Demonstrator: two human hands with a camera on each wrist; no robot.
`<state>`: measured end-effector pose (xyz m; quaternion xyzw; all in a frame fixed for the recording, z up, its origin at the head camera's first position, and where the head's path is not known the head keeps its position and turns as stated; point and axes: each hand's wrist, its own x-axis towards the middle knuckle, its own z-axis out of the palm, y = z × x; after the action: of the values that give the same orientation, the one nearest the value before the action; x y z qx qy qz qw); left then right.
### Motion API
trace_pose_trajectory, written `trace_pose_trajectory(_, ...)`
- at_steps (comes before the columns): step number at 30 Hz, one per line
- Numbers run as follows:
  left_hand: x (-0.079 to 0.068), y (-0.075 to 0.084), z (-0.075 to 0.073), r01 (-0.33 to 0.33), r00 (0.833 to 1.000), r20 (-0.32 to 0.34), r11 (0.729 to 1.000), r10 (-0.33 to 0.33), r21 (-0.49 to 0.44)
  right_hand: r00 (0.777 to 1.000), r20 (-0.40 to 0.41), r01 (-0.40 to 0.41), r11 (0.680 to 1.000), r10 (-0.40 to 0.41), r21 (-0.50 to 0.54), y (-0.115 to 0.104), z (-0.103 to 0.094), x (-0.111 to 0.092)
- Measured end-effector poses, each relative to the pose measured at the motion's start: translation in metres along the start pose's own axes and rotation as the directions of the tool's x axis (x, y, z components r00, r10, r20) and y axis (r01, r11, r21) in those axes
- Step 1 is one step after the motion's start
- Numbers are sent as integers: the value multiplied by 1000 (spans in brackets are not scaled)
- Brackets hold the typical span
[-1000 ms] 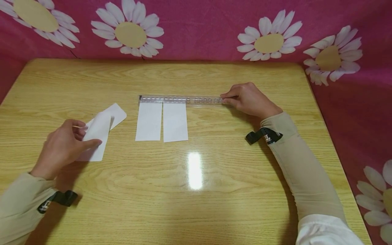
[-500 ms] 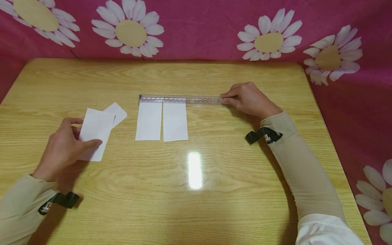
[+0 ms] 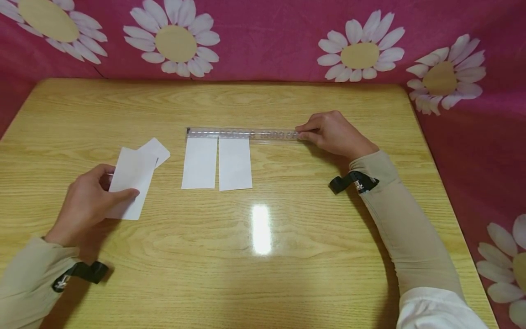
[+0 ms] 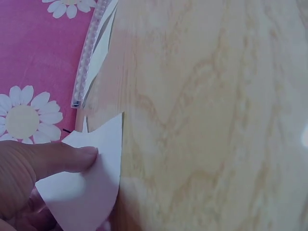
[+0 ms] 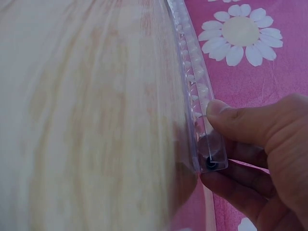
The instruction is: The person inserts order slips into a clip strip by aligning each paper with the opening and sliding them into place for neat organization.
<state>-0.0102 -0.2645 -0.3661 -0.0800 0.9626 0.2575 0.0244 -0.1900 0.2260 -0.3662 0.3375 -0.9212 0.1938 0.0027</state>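
My left hand pinches a white paper slip, thumb on its front and fingers behind. That slip overlaps another white slip lying slanted on the table at the left. In the left wrist view the held slip is bowed under the thumb. My right hand grips the right end of a clear plastic ticket rail with a row of round balls inside. Two more paper slips, a left one and a right one, have their top edges in the rail, side by side with a narrow gap.
The wooden table has a bright light reflection in front of the slips. A pink cloth with white daisies stands behind it and at its sides. Black straps with small devices sit on both wrists.
The slip in my left hand was curled over and has flattened out, facing up. My left hand has shifted slightly right and toward the front. The right hand and the rail have stayed put.
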Motion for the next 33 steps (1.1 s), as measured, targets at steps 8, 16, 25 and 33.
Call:
trace_pose_trajectory(8, -2, 6, -1, 3, 1000, 11, 1000, -2, -25, 1000, 8, -9, 1000, 9, -12, -2, 0, 0)
trace_pose_trajectory(16, -5, 9, -3, 7, 1000, 5, 998, -6, -58, 1000, 14, -19, 1000, 19, -5, -1, 0, 0)
trace_pose_trajectory(25, -2, 15, -1, 8, 1000, 18, 994, -6, -109, 1000, 16, -20, 1000, 20, -13, -2, -1, 0)
trace_pose_trajectory(33, 1, 24, 1, 16, 999, 43, 993, -11, -115, 1000, 5, 11, 1000, -11, -16, 0, -1, 0)
